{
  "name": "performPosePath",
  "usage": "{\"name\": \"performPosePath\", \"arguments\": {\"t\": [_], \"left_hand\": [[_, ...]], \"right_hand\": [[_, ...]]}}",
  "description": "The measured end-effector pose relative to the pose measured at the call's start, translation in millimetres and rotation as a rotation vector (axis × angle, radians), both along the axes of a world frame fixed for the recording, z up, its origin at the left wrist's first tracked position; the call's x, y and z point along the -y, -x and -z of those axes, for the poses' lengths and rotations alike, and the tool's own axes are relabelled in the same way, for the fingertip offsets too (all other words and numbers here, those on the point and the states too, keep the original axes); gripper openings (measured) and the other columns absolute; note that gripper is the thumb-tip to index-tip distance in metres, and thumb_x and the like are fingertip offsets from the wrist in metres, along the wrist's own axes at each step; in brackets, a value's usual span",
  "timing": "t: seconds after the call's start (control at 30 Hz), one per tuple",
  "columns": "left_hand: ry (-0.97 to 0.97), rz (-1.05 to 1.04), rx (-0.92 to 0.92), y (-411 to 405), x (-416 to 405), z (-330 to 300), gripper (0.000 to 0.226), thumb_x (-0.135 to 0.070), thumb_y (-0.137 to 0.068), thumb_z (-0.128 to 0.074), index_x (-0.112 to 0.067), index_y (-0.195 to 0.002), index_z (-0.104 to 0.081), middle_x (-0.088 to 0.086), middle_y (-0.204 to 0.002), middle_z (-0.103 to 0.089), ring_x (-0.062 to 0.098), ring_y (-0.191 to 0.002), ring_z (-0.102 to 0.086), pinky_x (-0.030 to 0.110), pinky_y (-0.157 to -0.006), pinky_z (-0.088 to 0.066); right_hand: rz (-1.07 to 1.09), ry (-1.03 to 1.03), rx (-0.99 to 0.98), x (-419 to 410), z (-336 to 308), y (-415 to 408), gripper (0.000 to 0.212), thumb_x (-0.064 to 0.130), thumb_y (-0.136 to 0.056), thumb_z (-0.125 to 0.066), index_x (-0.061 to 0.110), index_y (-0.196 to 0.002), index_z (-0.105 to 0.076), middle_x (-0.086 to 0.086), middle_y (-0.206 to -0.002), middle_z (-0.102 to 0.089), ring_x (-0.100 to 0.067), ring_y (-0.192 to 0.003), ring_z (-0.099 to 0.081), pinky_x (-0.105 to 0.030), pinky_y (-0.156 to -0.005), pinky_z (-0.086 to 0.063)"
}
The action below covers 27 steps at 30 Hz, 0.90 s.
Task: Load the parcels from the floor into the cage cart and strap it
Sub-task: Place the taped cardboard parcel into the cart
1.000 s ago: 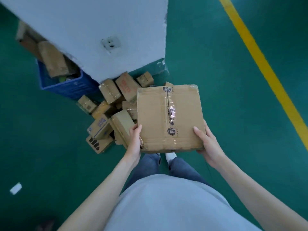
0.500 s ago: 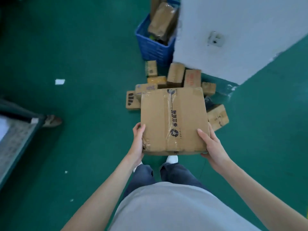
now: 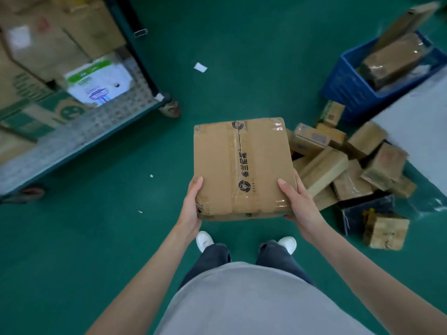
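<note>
Both hands, left hand [image 3: 191, 209] and right hand [image 3: 298, 205], grip the taped box [image 3: 242, 168] by its near corners, held above the floor. The cart [image 3: 101, 122] sits at ten o'clock; she should keep it level and set it onto bare deck.

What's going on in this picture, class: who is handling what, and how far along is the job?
A person holds a taped cardboard parcel in the air, left hand and right hand gripping its near corners. The cage cart, at the left, already holds several boxes. A pile of parcels still lies on the floor at the right, beside a blue crate. So loading is under way.
</note>
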<state>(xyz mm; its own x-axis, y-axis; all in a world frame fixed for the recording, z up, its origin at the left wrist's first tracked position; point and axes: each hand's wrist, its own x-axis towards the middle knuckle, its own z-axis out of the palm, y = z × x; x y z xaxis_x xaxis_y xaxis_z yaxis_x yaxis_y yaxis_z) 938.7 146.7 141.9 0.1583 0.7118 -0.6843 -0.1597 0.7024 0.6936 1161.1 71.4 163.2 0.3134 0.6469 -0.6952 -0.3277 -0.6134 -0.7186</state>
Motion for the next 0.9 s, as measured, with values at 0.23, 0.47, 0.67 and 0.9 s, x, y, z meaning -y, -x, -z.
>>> {"name": "performPosePath", "arguments": {"t": [0.23, 0.47, 0.67, 0.9], "left_hand": [[-0.016, -0.185, -0.008, 140.9, -54.9, -8.1, 0.043, -0.044, -0.097, -0.050, -0.026, -0.135, -0.055, -0.005, -0.126, -0.067, 0.017, -0.119, -0.060, 0.035, -0.089, -0.049], [-0.020, -0.351, 0.044, 224.3, -110.3, -20.5, 0.031, -0.042, -0.098, -0.049, -0.025, -0.123, -0.059, -0.004, -0.118, -0.070, 0.016, -0.107, -0.064, 0.034, -0.085, -0.050], [-0.057, -0.431, 0.051, 283.7, -195.4, -25.9, 0.027, -0.043, -0.099, -0.048, -0.028, -0.116, -0.063, -0.006, -0.112, -0.073, 0.013, -0.100, -0.068, 0.034, -0.083, -0.051], [-0.075, -0.511, 0.054, 341.9, -305.1, -40.0, 0.033, -0.046, -0.098, -0.048, -0.027, -0.120, -0.063, -0.004, -0.112, -0.073, 0.014, -0.099, -0.069, 0.036, -0.082, -0.051]], "right_hand": [[-0.189, -0.005, 0.017, -93.5, -0.4, 131.4, 0.054, 0.043, -0.097, -0.055, 0.054, -0.144, -0.032, 0.021, -0.125, -0.059, -0.009, -0.111, -0.055, -0.042, -0.090, -0.044], [-0.344, -0.004, 0.020, -191.2, -11.7, 211.6, 0.056, 0.044, -0.096, -0.056, 0.053, -0.145, -0.031, 0.028, -0.118, -0.057, -0.004, -0.107, -0.055, -0.050, -0.098, -0.043], [-0.479, -0.039, 0.033, -300.9, -14.2, 272.3, 0.053, 0.045, -0.096, -0.056, 0.052, -0.145, -0.036, 0.030, -0.119, -0.060, -0.004, -0.107, -0.056, -0.052, -0.098, -0.041], [-0.567, -0.049, 0.023, -431.1, -26.1, 334.1, 0.059, 0.048, -0.094, -0.058, 0.051, -0.147, -0.032, 0.025, -0.127, -0.057, -0.009, -0.113, -0.055, -0.057, -0.102, -0.039]]}}
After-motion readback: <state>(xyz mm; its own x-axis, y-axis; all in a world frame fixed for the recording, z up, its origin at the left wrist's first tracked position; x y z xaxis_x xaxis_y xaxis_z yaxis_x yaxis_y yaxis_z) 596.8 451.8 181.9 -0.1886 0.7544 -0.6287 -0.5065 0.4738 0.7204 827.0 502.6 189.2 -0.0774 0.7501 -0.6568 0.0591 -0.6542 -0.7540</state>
